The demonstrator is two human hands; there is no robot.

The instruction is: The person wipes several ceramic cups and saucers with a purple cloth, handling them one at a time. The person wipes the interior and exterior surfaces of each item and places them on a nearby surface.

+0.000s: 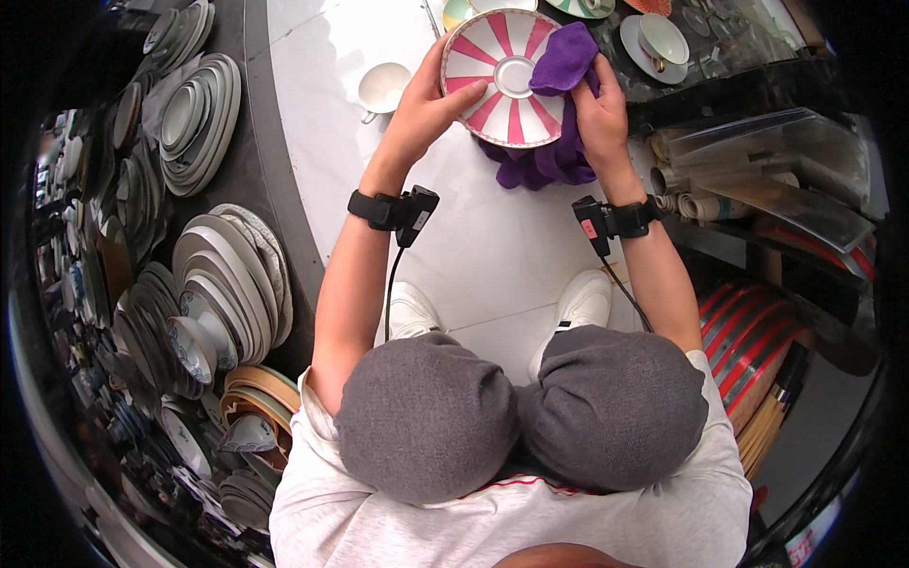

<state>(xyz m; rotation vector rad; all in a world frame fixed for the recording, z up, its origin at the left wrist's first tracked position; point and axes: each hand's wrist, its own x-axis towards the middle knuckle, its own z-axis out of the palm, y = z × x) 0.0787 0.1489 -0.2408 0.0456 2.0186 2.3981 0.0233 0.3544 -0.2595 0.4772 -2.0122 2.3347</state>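
Note:
My left hand [434, 96] grips the left rim of a pink-and-white striped saucer [497, 117], its thumb lying over the striped face. The saucer is held up above the floor, tilted towards me, with a plain round well at its middle. My right hand [602, 117] holds a purple cloth [564, 60], one fold pressed on the saucer's right side near the well. More of the cloth hangs behind and below the saucer. A white teacup [383, 86] stands on the pale floor just left of my left hand, its handle towards me.
Stacked plates [234, 277] and bowls line a dark shelf on the left. At the upper right, a white cup [664, 39] sits on a saucer [630, 42] on a dark surface. Rolled sheets [714, 206] and a red-striped round object [746, 341] lie on the right.

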